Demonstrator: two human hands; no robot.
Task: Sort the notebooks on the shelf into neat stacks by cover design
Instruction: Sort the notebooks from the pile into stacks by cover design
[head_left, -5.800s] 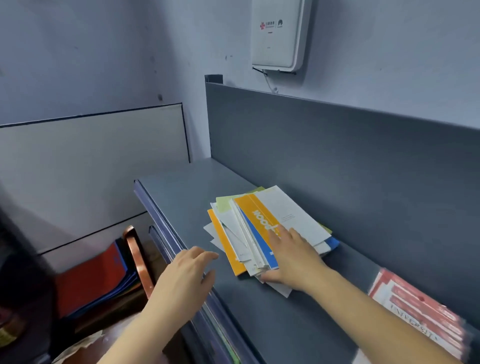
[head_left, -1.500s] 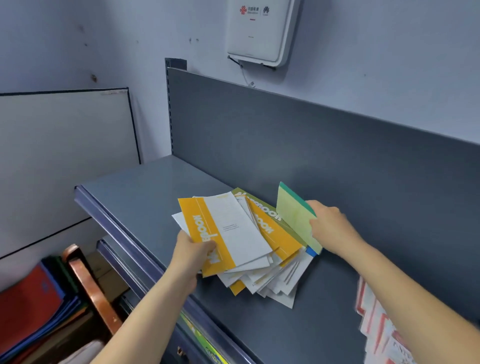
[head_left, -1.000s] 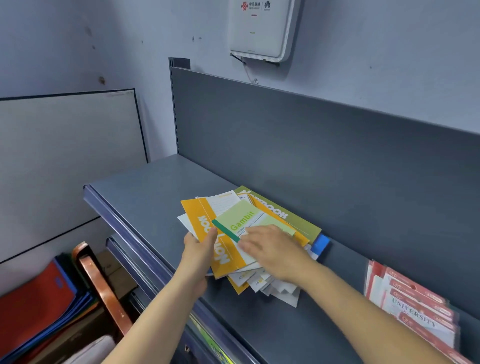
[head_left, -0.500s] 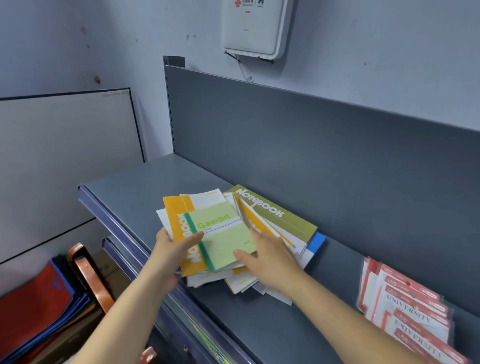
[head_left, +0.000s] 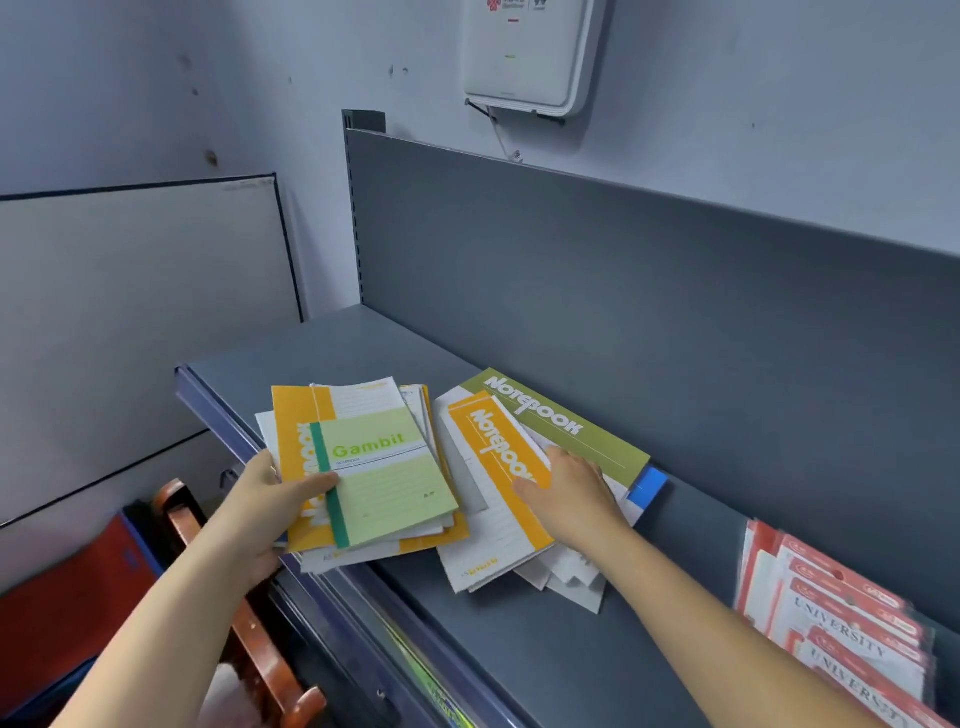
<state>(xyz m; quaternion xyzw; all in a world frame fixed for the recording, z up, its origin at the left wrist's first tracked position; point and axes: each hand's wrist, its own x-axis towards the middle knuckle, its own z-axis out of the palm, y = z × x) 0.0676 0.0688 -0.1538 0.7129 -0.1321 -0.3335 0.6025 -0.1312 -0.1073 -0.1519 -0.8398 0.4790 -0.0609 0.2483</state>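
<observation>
Fingers of the left hand (head_left: 260, 512) curl under a bundle (head_left: 363, 553) of notebooks with the thumb pressed on top, gripping it at its near-left edge. Straight fingers (head_left: 563, 462) of the right hand (head_left: 574, 496) lie flat on the rest of the pile (head_left: 571, 577), holding it down on the shelf (head_left: 519, 649).

Half a second ago both lots overlapped as one heap. Now the gripped bundle has slid away from the right fingers, and the two lots sit side by side. The heap is split, then, but sorting has hardly begun, I judge, since each lot mixes cover designs.

Under the left thumb a green notebook (head_left: 387, 478) reads "Gambit"; the small line below that is too fine to read. Beneath it an orange notebook (head_left: 296, 415) shows part of "NOTEBOOK". Under the right fingers a second orange notebook (head_left: 498, 467) reads "NOTEBOOK", and just beyond the fingertips an olive notebook (head_left: 561, 426) says the same. A blue corner (head_left: 647, 486) pokes out past it.

Well to the right of that hand, red-and-white packs (head_left: 841, 623) are printed "UNIVERSITY". High on the wall, a white box (head_left: 524, 52) bears a red logo, its lettering cut off.
</observation>
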